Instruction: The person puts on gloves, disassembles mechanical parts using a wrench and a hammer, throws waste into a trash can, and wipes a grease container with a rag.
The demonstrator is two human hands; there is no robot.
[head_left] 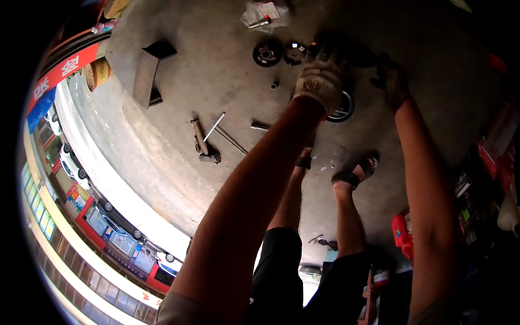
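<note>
While the left hand [319, 81], in a pale knitted glove, reaches out with fingers slightly parted over a dark part [357, 55], shadow hides whether it grips. Right hand [392, 81]: shadowed, fingers bent at the part's right end; hold cannot be told. Dark part: between both hands, at the concrete floor [189, 81]. Beside the left wrist: black disc [346, 104] with pale lettering, partly covered. Left of the glove: two black round parts [267, 53], small tube [274, 85]. Farther out: hammer [200, 134], T-shaped bar [215, 127], clear plastic bag [271, 13].
</note>
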